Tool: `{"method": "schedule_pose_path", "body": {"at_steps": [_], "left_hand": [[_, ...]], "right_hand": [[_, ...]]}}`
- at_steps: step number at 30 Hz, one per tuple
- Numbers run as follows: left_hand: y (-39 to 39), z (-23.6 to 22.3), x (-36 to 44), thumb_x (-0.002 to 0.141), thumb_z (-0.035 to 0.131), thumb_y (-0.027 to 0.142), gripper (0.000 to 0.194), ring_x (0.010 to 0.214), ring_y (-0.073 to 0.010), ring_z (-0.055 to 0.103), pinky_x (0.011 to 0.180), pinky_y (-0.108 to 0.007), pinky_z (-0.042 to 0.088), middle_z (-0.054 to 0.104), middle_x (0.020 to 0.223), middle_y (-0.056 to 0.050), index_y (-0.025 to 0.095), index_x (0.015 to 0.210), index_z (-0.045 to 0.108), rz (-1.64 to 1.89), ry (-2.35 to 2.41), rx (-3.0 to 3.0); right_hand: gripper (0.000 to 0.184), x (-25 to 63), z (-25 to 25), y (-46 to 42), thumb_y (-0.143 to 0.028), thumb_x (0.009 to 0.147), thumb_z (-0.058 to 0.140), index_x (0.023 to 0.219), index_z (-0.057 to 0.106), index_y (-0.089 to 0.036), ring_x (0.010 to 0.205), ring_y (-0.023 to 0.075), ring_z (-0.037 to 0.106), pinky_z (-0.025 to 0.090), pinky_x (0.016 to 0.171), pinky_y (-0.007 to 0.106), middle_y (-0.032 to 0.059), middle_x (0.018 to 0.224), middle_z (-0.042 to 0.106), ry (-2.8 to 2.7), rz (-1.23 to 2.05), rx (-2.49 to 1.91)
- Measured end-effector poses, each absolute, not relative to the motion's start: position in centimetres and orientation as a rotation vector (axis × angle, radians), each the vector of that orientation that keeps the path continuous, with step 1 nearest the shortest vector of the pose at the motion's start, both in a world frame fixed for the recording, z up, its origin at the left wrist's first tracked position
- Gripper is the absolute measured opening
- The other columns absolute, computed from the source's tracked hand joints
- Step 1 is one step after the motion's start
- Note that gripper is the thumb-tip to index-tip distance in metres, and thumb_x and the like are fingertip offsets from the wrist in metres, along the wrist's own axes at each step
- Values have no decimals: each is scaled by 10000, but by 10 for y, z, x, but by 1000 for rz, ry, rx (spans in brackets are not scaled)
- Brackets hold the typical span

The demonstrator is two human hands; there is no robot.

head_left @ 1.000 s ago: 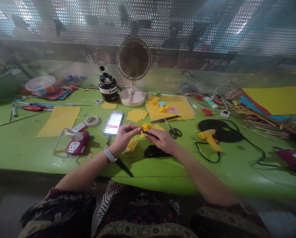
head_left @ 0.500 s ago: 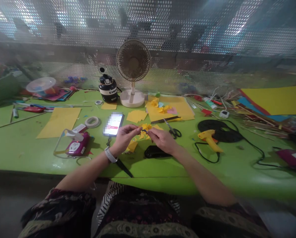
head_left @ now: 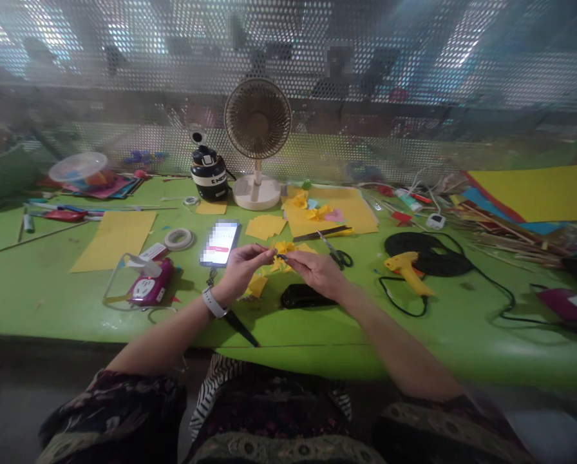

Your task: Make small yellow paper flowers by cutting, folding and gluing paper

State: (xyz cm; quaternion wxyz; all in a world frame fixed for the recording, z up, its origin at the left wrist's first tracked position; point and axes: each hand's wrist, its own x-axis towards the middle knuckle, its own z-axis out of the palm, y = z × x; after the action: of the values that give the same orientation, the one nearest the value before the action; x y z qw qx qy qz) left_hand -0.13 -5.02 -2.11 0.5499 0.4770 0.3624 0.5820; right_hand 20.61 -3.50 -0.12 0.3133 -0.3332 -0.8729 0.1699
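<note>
My left hand (head_left: 240, 274) and my right hand (head_left: 320, 274) meet above the table, both closed in a pinch. Between their fingertips is a small yellow paper flower (head_left: 284, 247) with a thin dark bit below it, too small to make out. Loose yellow paper pieces (head_left: 254, 286) lie under and beside the hands. A black case (head_left: 305, 296) is below my right hand, and scissors (head_left: 339, 256) lie just past it. To the left of my left hand rests a phone (head_left: 221, 243) with its screen lit.
A fan (head_left: 258, 122) and a black bottle (head_left: 210, 177) stand at the back. Paper flowers (head_left: 320, 212) sit on yellow sheets (head_left: 360, 216). At right are a yellow glue gun (head_left: 408, 270) and cables; at left, a tape roll (head_left: 178, 239) and a purple power strip (head_left: 151, 283).
The view has shifted very slightly. Both hands keep their pinch in the same place, with only tiny movement of the right fingertips.
</note>
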Motion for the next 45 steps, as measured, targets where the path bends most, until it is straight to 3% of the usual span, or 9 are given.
{"method": "schedule_pose_path", "body": {"at_steps": [5,9,13,24,27,30,34,38,45], "left_hand": [[-50,-22,-2,707,840,342,207,724,-131,694,729,-284,575,763,814,-37,189,821,760,1372,848,1149],[-50,-20,-1,683,849,380,247,667,-126,675,685,-275,559,741,738,-25,176,764,737,1400,893,1139],[-51,-19,0,682,848,391,257,648,-125,662,674,-277,548,726,709,-21,173,731,721,1421,921,1164],[-41,-9,-10,669,857,386,296,592,-73,578,640,-219,486,641,615,23,157,683,670,1562,920,964],[-40,-7,-12,651,872,366,319,573,-62,552,631,-211,471,605,595,38,156,649,632,1556,888,887],[-41,-8,-12,654,875,359,339,566,-50,527,601,-197,448,584,617,45,153,638,606,1463,790,813],[-46,-15,-8,695,852,368,322,547,-50,501,556,-190,419,575,620,39,146,675,620,1234,659,799],[-49,-24,-3,749,810,394,321,549,-60,511,571,-202,425,578,605,28,136,680,632,1115,637,860],[-52,-21,4,744,804,435,366,584,-79,536,592,-216,431,573,581,14,132,627,634,1087,644,873]], "right_hand": [[361,208,0,-35,-449,1016,435,1128,697,-228,799,194,723,545,714,296,53,953,770,-2361,463,-916],[380,206,-2,-36,-494,957,545,1195,655,-219,909,232,729,559,789,339,89,1105,752,-2358,354,-914],[328,204,-7,-37,-427,989,505,1168,665,-203,993,245,717,561,836,360,106,1120,748,-2348,280,-870],[261,216,4,-28,-323,972,463,951,663,-157,734,195,648,429,638,287,102,872,730,-2323,142,-964],[203,219,8,-27,-317,914,471,871,613,-179,645,168,562,379,598,279,55,750,664,-2207,313,-1054],[166,217,15,-31,-339,868,484,793,539,-202,565,131,449,342,552,262,-11,646,537,-1951,714,-1079],[217,207,23,-41,-393,785,632,843,562,-197,556,100,373,313,532,246,-52,648,455,-1726,1129,-1016],[282,201,23,-47,-386,765,675,955,619,-185,548,90,332,280,539,247,-71,626,420,-1746,1279,-992],[295,195,22,-49,-433,751,701,864,651,-166,614,104,398,308,602,257,-49,658,470,-1821,1384,-958]]}}
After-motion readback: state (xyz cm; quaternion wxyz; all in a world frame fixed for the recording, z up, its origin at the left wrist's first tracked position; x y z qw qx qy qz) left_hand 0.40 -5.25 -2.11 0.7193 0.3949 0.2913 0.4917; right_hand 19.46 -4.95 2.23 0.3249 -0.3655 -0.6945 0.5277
